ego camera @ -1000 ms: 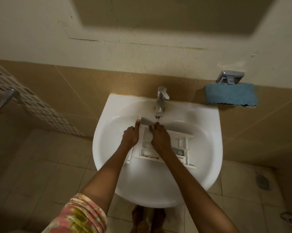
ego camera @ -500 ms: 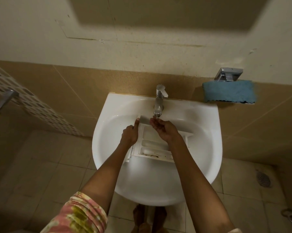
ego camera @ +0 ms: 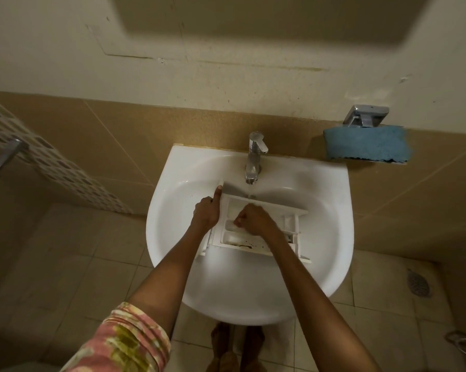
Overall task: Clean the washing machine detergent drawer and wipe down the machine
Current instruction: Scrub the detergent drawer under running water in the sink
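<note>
**Item: detergent drawer, washing machine, one piece, removed from machine**

Detergent drawer [ego camera: 234, 238]: white plastic, oblong, divided into several open compartments. It lies roughly flat with the open side up and its long axis running left to right, slightly skewed.

The left hand [ego camera: 206, 214] grips its left end, thumb laid straight along the upright front panel. The right hand [ego camera: 253, 220] is down over the middle compartments with its fingers curled. The right end, with a smaller insert section, extends past the right wrist.

Condition: dark brown specks and a smear, possibly old detergent residue, lie along the near rim just below the right wrist. The compartment floors look wet and pale.
</note>
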